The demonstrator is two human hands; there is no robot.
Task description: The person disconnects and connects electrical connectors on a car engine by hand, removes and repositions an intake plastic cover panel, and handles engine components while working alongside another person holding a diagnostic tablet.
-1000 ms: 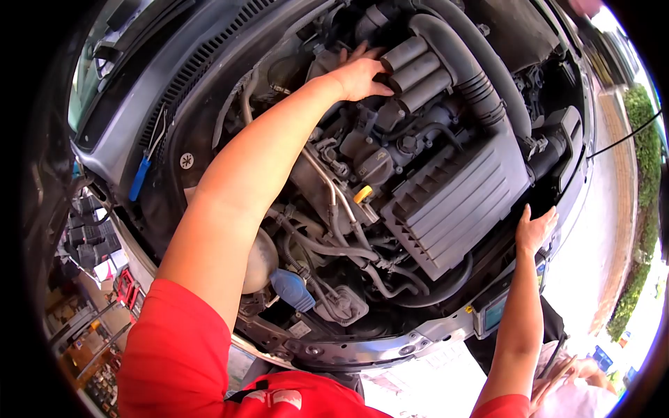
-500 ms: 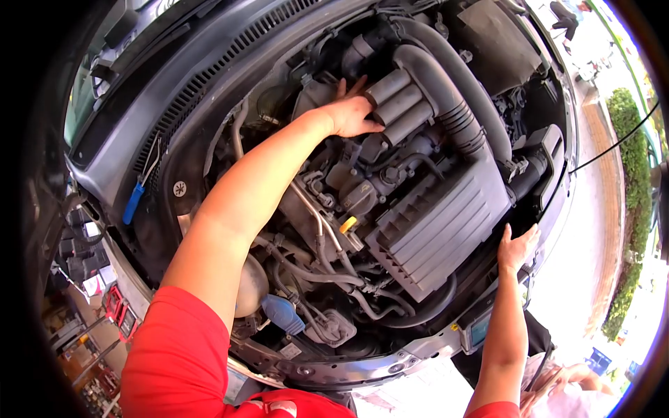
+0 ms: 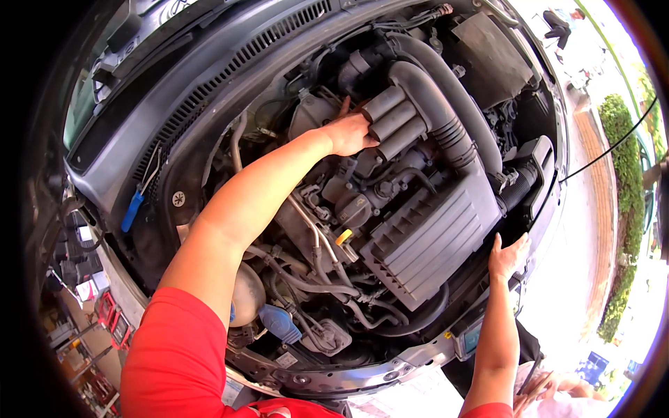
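Observation:
My left hand [image 3: 350,132] reaches deep into the engine bay, its fingers against and partly behind the left end of the ribbed black intake duct [image 3: 396,122]; what the fingertips touch is hidden. Near the front right edge of the bay, my right hand [image 3: 506,258] rests with thumb and fingers spread and nothing in it. Between my hands lies the black ribbed air filter cover [image 3: 435,237], joined to the duct by a corrugated hose [image 3: 453,143]. The engine's oil cap [image 3: 354,210] and a yellow dipstick handle [image 3: 343,237] are to its left.
A blue-handled tool [image 3: 132,211] lies by the windscreen cowl. The blue washer cap [image 3: 281,324] and a round reservoir [image 3: 247,296] are at the front left. A device with a screen [image 3: 468,340] stands at the front edge. Another person [image 3: 561,24] is far off.
The view has shifted, so the engine bay sits lower and further left. My left hand's fingers have gone further behind the duct end. My right hand stays at the front edge.

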